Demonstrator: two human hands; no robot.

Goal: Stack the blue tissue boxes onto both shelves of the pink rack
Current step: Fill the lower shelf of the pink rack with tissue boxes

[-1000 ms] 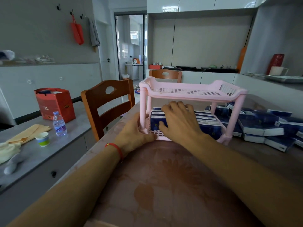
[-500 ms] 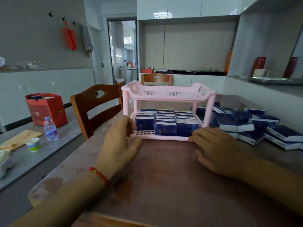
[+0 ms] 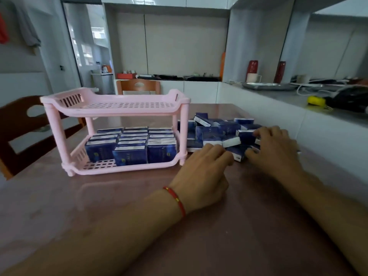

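Observation:
The pink rack [image 3: 117, 105] stands on the table at the left. Its top shelf is bare, and its lower shelf holds several blue tissue boxes [image 3: 130, 145] standing in rows. A loose pile of blue tissue boxes [image 3: 217, 130] lies to the right of the rack. My left hand [image 3: 203, 172], with a red string on its wrist, rests at the pile's near edge, its bent fingertips touching a box [image 3: 238, 155]. My right hand [image 3: 276, 148] reaches into the pile. Its fingers lie over a box [image 3: 246, 135] and its thumb is below it.
The brown table [image 3: 139, 216] extends towards me. A white counter [image 3: 298, 100] runs along the right with a tray, mugs, red vases, cables and a yellow object. Wooden chairs [image 3: 20, 126] stand at the left and behind the rack.
Both hands left the rack and moved right to the loose pile. My view swung right, so the rack now sits at the left.

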